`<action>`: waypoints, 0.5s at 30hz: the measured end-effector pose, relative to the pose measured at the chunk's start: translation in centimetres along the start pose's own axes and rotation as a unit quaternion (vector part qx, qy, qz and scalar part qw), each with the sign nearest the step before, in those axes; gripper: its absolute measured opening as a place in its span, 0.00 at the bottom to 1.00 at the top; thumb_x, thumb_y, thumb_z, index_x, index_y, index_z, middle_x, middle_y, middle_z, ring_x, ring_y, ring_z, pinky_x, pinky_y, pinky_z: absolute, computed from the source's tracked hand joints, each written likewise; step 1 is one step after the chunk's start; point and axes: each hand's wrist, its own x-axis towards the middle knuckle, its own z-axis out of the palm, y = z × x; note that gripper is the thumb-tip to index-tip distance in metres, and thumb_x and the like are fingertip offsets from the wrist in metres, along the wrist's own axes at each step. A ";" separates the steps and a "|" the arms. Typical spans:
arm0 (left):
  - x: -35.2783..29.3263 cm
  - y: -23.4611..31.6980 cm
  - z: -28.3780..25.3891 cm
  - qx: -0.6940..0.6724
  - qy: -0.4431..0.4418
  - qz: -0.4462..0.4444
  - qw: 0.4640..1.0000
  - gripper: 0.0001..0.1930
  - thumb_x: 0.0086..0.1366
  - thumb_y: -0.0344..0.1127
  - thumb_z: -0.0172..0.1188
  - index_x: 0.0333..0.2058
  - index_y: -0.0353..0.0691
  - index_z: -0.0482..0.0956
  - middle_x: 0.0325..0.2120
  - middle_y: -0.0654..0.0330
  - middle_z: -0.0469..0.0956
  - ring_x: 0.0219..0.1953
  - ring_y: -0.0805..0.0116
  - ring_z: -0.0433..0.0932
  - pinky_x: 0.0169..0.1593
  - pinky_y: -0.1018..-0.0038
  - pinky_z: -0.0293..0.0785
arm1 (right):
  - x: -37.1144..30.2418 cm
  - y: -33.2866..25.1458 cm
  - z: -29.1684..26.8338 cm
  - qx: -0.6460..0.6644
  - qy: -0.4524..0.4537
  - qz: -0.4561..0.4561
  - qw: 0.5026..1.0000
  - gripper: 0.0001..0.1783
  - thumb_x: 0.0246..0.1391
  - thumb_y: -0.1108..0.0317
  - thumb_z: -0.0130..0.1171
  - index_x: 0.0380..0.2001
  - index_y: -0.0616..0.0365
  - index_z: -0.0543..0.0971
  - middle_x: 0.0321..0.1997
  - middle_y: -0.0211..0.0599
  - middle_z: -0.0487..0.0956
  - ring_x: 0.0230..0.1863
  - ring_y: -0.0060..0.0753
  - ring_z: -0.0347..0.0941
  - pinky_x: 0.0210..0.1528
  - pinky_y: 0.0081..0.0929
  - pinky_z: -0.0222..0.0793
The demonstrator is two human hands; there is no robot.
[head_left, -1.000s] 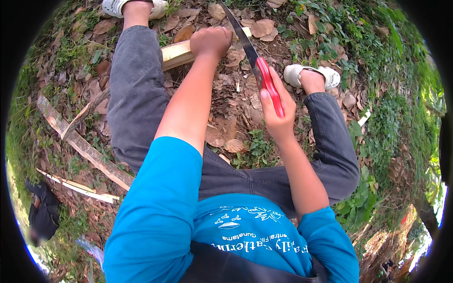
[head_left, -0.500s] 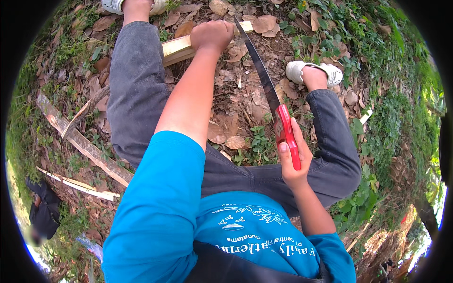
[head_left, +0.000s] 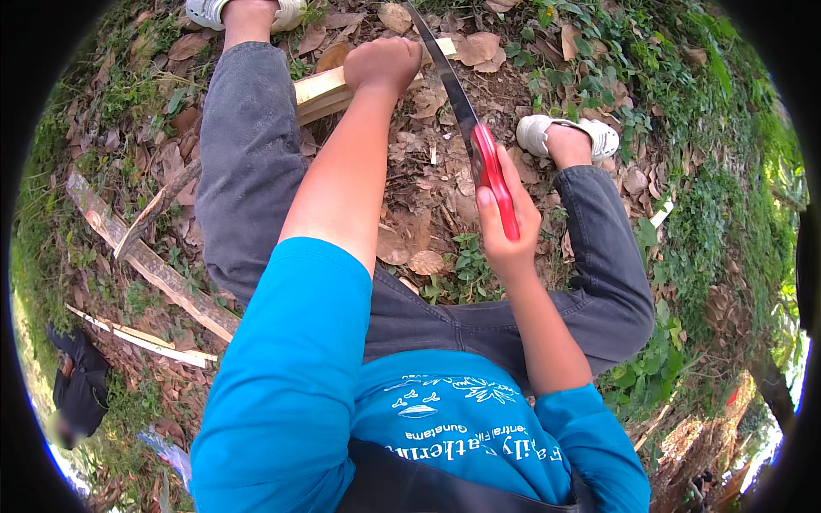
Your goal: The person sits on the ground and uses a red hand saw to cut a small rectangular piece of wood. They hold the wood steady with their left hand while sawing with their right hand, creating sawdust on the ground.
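Observation:
My left hand (head_left: 382, 65) is closed round a pale, squared piece of wood (head_left: 321, 86) beyond my knees. The fingers are wrapped over its top and partly hide it. In my right hand (head_left: 511, 214) is a hand saw with a red handle (head_left: 496, 184) and a long dark blade (head_left: 445, 73). The blade slants up and to the left, crossing the wood just right of my left hand. Its tip reaches the top of the picture. The fingers of my right hand wrap the handle, thumb on the near side.
Long split branches (head_left: 154, 261) and pale wood strips (head_left: 141, 339) lie at the left. A person in dark clothes (head_left: 79, 385) is at the far left. Dry leaves and green plants (head_left: 650, 368) cover the ground; my legs frame the wood.
My right hand has pushed the saw forward and slightly left, so its tip now extends farther past the wood. My left hand stays on the wood, nearly still.

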 end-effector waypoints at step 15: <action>0.3 1.7 -0.2 0.010 -0.018 0.026 0.999 0.27 0.72 0.52 0.40 0.35 0.50 0.90 0.37 0.56 0.88 0.40 0.56 0.88 0.43 0.60 0.83 | 13.4 3.4 5.1 0.053 0.037 -0.035 0.997 0.31 0.64 0.72 0.62 0.69 0.58 0.71 0.42 0.33 0.83 0.33 0.17 0.71 0.40 0.19 0.72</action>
